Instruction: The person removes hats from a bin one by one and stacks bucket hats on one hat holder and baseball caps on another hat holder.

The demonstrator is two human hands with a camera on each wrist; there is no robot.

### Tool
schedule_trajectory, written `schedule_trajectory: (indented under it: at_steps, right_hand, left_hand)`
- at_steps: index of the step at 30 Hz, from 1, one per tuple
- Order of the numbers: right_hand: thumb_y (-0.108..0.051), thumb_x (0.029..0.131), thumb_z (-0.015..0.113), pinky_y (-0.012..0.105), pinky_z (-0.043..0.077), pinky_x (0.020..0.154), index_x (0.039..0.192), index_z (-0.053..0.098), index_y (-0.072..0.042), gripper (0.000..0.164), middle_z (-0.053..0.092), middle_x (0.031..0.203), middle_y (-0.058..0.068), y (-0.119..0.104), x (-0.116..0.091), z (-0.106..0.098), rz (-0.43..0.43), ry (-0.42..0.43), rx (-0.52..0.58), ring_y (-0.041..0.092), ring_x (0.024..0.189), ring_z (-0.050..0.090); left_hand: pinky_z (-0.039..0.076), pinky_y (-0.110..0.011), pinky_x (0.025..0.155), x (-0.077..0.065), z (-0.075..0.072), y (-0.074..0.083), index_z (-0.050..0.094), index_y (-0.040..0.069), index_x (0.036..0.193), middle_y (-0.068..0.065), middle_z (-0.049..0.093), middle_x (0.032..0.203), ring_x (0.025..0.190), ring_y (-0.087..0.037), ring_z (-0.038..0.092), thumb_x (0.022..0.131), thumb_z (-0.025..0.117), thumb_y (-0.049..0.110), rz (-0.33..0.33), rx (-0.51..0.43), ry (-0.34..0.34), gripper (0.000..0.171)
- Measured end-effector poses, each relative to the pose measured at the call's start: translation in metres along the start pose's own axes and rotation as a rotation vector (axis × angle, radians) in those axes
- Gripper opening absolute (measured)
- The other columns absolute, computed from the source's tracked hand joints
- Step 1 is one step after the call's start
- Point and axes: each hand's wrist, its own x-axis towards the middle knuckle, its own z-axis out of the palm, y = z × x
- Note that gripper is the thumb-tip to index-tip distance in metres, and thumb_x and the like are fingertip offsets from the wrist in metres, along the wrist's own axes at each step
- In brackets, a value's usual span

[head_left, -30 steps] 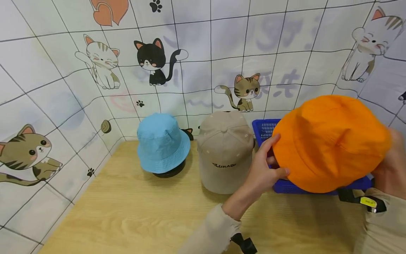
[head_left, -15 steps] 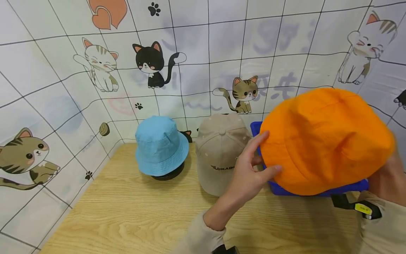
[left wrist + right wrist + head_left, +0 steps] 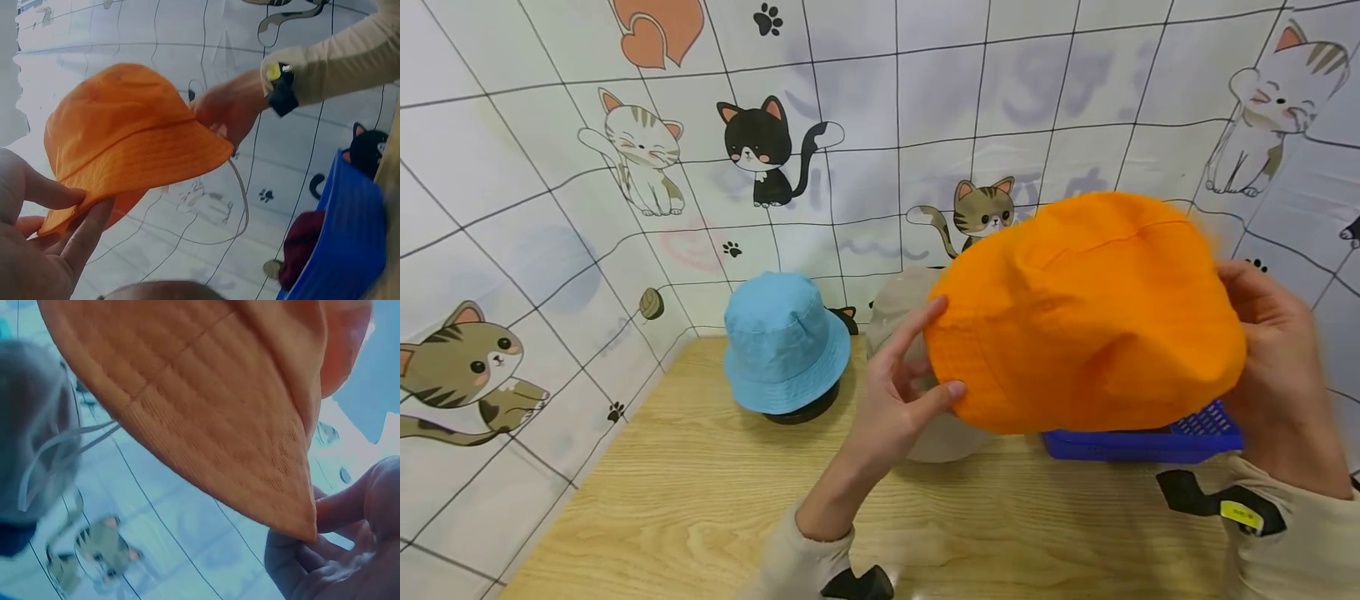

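An orange bucket hat is held up in the air between both hands, in front of the beige cap and the basket. My left hand pinches its brim at the left, thumb over the edge; the left wrist view shows the same grip on the brim. On the opposite side my right hand grips the brim, and the right wrist view shows the edge between thumb and fingers. A thin pale cord hangs below the hat. The hat mostly covers the beige cap.
A light blue bucket hat sits on a dark base at the left of the wooden table. A blue plastic basket stands at the right, a dark red cloth item inside it. Behind runs a cat-print wall covering.
Both hands have lifted the orange hat and carried it left, away from above the basket. It now hides most of the beige cap, and more of the basket's right part shows.
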Motion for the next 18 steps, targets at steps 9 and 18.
schedule_trajectory:
  at_steps: [9,18]
  right_hand:
    - [0.019,0.098,0.051,0.027,0.064,0.075,0.123,0.067,0.012,0.031,0.066,0.122,0.013,0.013,-0.005,0.046,0.020,-0.089,0.138,0.021,0.092,0.075]
    - [0.018,0.099,0.045,0.026,0.063,0.080,0.140,0.057,0.009,0.043,0.054,0.141,0.014,0.026,-0.015,0.085,0.016,-0.286,0.004,0.019,0.098,0.073]
  left_hand:
    - [0.065,-0.031,0.076,-0.014,-0.045,0.015,0.041,0.012,0.158,-0.006,0.035,0.164,0.115,-0.021,0.070,0.092,0.073,-0.003,0.030,0.030,0.027,0.075]
    - [0.065,-0.033,0.077,-0.024,-0.082,0.029,0.039,0.015,0.160,-0.003,0.034,0.165,0.119,-0.026,0.068,0.091,0.064,-0.015,0.008,0.099,0.099,0.079]
